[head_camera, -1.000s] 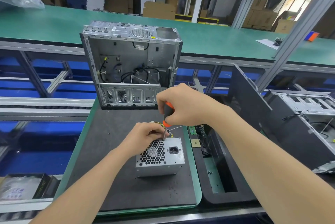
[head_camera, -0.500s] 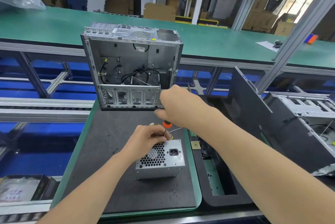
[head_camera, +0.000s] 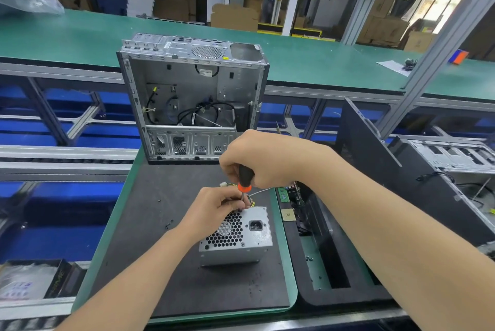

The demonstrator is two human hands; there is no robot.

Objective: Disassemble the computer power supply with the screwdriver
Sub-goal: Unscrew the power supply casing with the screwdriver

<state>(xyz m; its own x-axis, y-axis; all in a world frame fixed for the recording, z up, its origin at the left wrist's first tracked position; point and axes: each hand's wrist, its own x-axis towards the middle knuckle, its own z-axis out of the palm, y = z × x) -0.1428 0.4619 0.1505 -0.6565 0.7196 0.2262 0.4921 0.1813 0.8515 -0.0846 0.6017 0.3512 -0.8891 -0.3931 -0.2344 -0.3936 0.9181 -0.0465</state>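
A silver power supply with a honeycomb fan grille and a mains socket sits on the black mat. My right hand grips the black and orange screwdriver, held upright with its tip at the supply's far top edge. My left hand rests on the supply's far left corner, its fingers curled round the screwdriver's shaft near the tip. Yellow and white wires stick out behind the supply; the tip itself is hidden by my fingers.
An empty open computer case stands upright at the mat's far end. A black tray with circuit boards lies to the right, with a dark panel and another case beyond. Small screws dot the mat.
My right hand has shifted slightly on the screwdriver handle, as in turning it. The left hand and the power supply have stayed in place.
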